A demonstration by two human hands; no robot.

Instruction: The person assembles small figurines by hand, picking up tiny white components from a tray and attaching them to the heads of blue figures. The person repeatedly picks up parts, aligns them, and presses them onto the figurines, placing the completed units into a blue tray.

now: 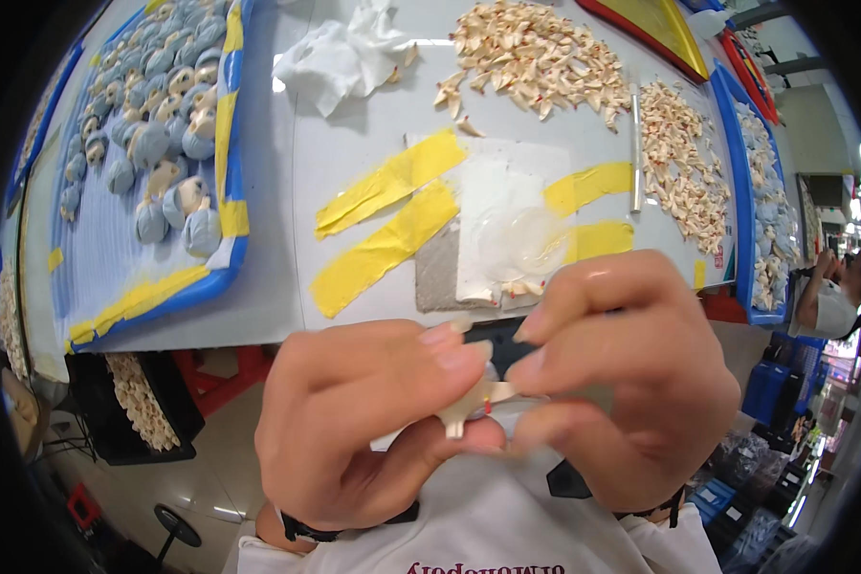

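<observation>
Both hands meet just off the near table edge. My left hand (354, 411) is closed, thumb and fingers pinching a small cream moulded figure part (456, 419). Against it, my right hand (631, 373) pinches a second small cream piece (500, 391) between thumb and fingertips, with a red spot where the two pieces meet. My fingers hide most of both pieces. Just beyond the hands, a clear, round, glossy patch (521, 239) lies on a white sheet (478, 201), with a few cream pieces (523, 287) at its near edge.
Yellow tape strips (392, 239) cross the table. A large pile of red-tipped cream pieces (536, 57) lies at the back, another pile (681, 163) at right behind a metal bar (635, 153). A blue-rimmed tray (230, 273) with small blue-capped heads stands left; crumpled white tissue (340, 62) lies beside it.
</observation>
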